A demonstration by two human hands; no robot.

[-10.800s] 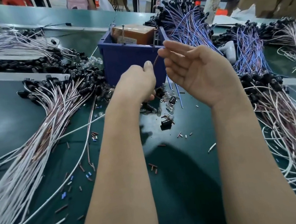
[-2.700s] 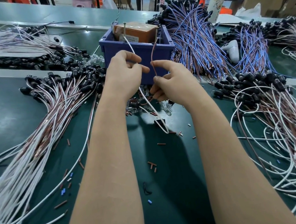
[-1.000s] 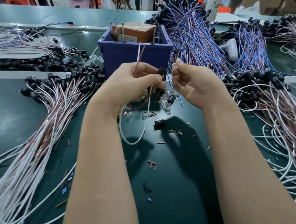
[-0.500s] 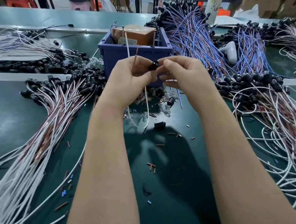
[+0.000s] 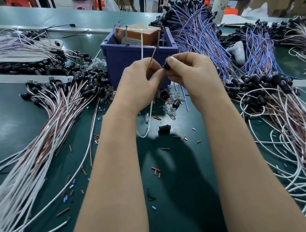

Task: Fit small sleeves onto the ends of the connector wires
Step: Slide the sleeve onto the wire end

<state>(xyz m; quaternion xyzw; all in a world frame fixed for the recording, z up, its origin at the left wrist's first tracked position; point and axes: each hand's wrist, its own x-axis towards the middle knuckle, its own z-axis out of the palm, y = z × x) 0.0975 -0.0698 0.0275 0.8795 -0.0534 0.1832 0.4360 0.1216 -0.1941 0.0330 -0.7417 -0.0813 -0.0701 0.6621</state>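
Gripped in left hand [image 5: 140, 80], fingers curled: white wire [image 5: 141, 46] and brown wire [image 5: 154, 54], ends sticking up toward 12 o'clock in front of blue bin [image 5: 120, 61]. Looping down from left hand toward 6 o'clock: slack of white wire. Pinched in right hand [image 5: 191, 70], at its 10 o'clock and touching left fingertips: black connector [image 5: 166, 65]. At 6 o'clock below hands, on green tabletop [image 5: 19, 120]: loose black housing [image 5: 164, 129], scattered loose sleeves [image 5: 156, 170].

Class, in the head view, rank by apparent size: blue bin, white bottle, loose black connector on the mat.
1. blue bin
2. white bottle, farther away, so perhaps bigger than it looks
3. black connector
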